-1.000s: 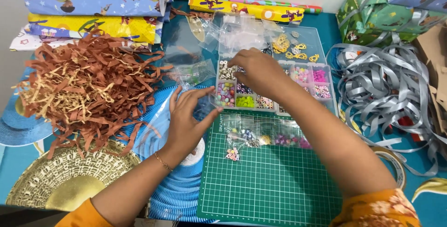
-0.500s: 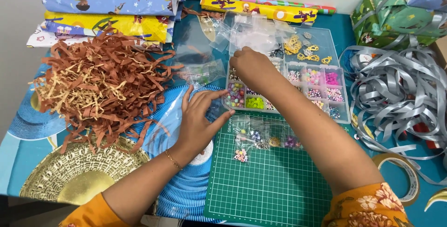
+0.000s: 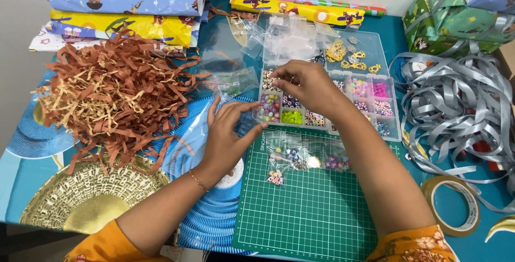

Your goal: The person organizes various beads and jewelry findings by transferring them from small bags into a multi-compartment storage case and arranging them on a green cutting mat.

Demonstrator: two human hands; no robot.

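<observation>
Head view, right hand (image 3: 306,82) still pinching over bead box (image 3: 389,87), left hand (image 3: 228,133) stays spread beside it

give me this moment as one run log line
left hand: flat beside bead box, open | right hand: fingertips in a bead compartment, pinch unclear | cutting mat: small bead bags on it

We have only one view — a camera worn on the head, looking steeply down and forward over the surface (image 3: 21,197) from close range. Our forearms enter from the bottom edge, the bead box (image 3: 327,93) sits near mid-frame, and the far wall shows along the top — no second view overlaps it.
</observation>
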